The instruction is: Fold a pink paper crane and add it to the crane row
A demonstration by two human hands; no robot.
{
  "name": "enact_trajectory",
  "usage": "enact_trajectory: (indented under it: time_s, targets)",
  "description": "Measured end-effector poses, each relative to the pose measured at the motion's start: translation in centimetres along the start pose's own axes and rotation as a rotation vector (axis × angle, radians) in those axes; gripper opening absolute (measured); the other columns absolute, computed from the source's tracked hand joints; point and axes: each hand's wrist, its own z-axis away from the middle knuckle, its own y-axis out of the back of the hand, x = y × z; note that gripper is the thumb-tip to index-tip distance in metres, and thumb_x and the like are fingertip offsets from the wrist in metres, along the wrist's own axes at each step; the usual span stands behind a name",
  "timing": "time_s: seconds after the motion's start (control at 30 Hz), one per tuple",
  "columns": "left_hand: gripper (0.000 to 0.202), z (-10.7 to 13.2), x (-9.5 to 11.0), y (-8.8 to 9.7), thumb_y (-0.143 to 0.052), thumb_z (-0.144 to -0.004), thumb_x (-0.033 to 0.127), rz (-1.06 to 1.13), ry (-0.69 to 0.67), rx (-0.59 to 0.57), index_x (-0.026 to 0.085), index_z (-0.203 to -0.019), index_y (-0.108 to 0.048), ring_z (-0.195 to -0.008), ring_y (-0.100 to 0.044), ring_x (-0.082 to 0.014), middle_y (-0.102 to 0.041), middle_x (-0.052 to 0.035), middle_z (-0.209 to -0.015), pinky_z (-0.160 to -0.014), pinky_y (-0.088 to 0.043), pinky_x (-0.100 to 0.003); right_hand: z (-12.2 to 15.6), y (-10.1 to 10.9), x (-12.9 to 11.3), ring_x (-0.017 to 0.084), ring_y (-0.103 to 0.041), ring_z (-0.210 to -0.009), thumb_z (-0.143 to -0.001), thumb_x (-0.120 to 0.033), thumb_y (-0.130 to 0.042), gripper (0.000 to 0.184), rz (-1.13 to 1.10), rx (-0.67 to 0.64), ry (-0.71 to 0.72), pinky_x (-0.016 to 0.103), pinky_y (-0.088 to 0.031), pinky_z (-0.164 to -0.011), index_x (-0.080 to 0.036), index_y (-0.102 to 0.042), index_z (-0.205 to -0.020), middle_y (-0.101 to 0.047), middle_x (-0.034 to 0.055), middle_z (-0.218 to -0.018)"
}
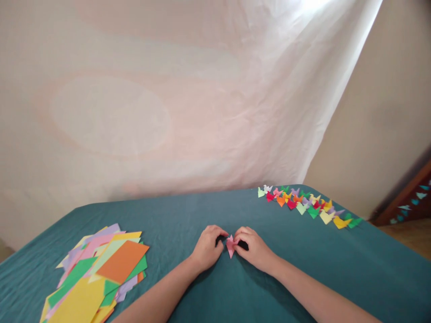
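A small pink origami bird [230, 246] stands over the cloth between my two hands, one point facing up and another facing down towards me. My right hand [254, 250] pinches its right side between thumb and fingers. Just to the left of it, my left hand [209, 246] is curved, with a gap between thumb and forefinger. The left forefinger's tip comes very close to the upper part of the bird; whether it touches cannot be made out.
A loose pile of coloured paper sheets [123, 262] lies at the left on the dark green tablecloth [188, 213]. Rows of finished paper birds [314, 211] line the far right edge. A pale curtain [202, 134] hangs behind the table. Blue and white shapes show on a brown panel [411, 202].
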Motion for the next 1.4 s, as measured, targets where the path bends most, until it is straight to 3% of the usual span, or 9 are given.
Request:
enact_trajectory:
  time_s: [0.2, 0.37, 0.5, 0.6, 0.77, 0.97, 1.13, 1.4]
  targets:
    - [0.036, -0.2, -0.1, 0.3, -0.042, -0.068, 0.004, 0.014, -0.019, -0.023, 0.019, -0.093, -0.062, -0.092, -0.052, -0.0185, -0.060, -0.0038, -0.092, -0.088, -0.038, -0.032, -0.8, 1.4, 0.0, 0.015, -0.057, -0.082, -0.078, -0.016, -0.059, 0.007, -0.035, 0.005, -0.018, 0.028, -0.043, -0.077, -0.020, -0.063, -0.073, -0.062, 0.0023, -0.084]
    - [0.035, -0.3, -0.5, 0.4, -0.041, -0.069, 0.003, 0.019, -0.045, -0.033, 0.020, -0.092, -0.062, -0.094, -0.052, -0.0179, -0.059, -0.0038, -0.096, -0.090, -0.038, -0.032, -1.8, 6.4, 1.2, 0.014, -0.058, -0.077, -0.084, -0.025, -0.052, 0.014, -0.010, 0.085, -0.063, 0.025, -0.044, -0.071, -0.019, -0.064, -0.079, -0.063, 0.0029, -0.083]
    - [0.034, -0.4, -0.3, 0.5, -0.041, -0.069, 0.002, 0.019, -0.049, -0.047, 0.019, -0.089, -0.063, -0.093, -0.052, -0.0175, -0.059, -0.0042, -0.095, -0.089, -0.039, -0.032, -0.9, 11.0, 3.2, 0.015, -0.057, -0.075, -0.086, -0.030, -0.048, 0.021, 0.049, 0.115, -0.111, 0.026, -0.044, -0.069, -0.019, -0.064, -0.080, -0.063, 0.0036, -0.084]
    - [0.035, -0.3, 0.0, 0.6, -0.041, -0.068, 0.002, 0.018, -0.045, -0.054, 0.020, -0.087, -0.063, -0.093, -0.053, -0.0171, -0.059, -0.0042, -0.095, -0.089, -0.039, -0.031, 1.4, 14.1, 5.3, 0.017, -0.058, -0.075, -0.084, -0.034, -0.048, 0.024, 0.073, 0.126, -0.149, 0.028, -0.045, -0.067, -0.019, -0.066, -0.079, -0.064, 0.0049, -0.084]
    - [0.034, -0.4, 0.2, 0.7, -0.040, -0.070, 0.002, 0.016, -0.033, -0.060, 0.020, -0.087, -0.064, -0.094, -0.053, -0.0169, -0.059, -0.0042, -0.095, -0.089, -0.039, -0.031, 7.6, 19.6, 10.4, 0.022, -0.060, -0.083, -0.079, -0.042, -0.051, 0.029, 0.199, 0.202, -0.362, 0.032, -0.046, -0.075, -0.019, -0.068, -0.083, -0.067, 0.0073, -0.091]
    - [0.033, -0.6, 0.3, 0.8, -0.040, -0.071, 0.004, 0.022, -0.027, -0.077, 0.020, -0.088, -0.064, -0.095, -0.053, -0.0175, -0.059, -0.0046, -0.098, -0.091, -0.039, -0.033, 15.7, 25.5, 16.9, 0.027, -0.062, -0.079, -0.070, -0.048, -0.052, 0.037, 0.345, 0.526, -0.626, 0.034, -0.047, -0.070, -0.017, -0.068, -0.084, -0.069, 0.0091, -0.087]
    - [0.032, -0.6, 0.4, 1.0, -0.040, -0.072, 0.006, 0.012, -0.030, -0.083, 0.020, -0.088, -0.064, -0.095, -0.053, -0.0185, -0.059, -0.0049, -0.098, -0.091, -0.039, -0.034, 18.7, 27.0, 19.7, 0.028, -0.064, -0.073, -0.066, -0.049, -0.053, 0.038, 0.343, 0.473, -0.749, 0.035, -0.048, -0.067, -0.017, -0.069, -0.079, -0.070, 0.0106, -0.084]
    - [0.031, -0.8, 0.4, 0.9, -0.041, -0.073, 0.006, 0.000, -0.040, -0.083, 0.021, -0.088, -0.064, -0.095, -0.053, -0.0178, -0.059, -0.0042, -0.098, -0.091, -0.039, -0.033, 18.3, 27.0, 20.8, 0.028, -0.064, -0.082, -0.062, -0.048, -0.056, 0.032, 0.316, 0.403, -0.738, 0.033, -0.048, -0.074, -0.021, -0.070, -0.072, -0.071, 0.0082, -0.087]
